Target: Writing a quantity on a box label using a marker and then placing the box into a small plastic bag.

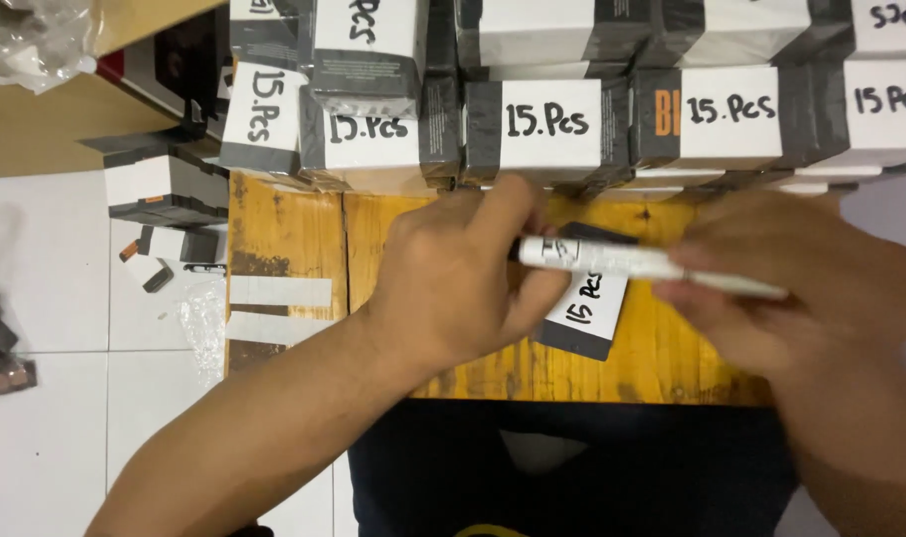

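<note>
Hands: your left hand (453, 283) and right hand (801, 288) both gripped a white cylindrical marker pen (642, 264).
Beneath: a black box with a white paper label (584, 308) lay on the yellow wooden table (294, 234).
Beyond: stacked labelled black boxes (547, 124).

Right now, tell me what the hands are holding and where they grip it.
Both hold a white marker: left hand at its capped end, right hand around the other end.
</note>
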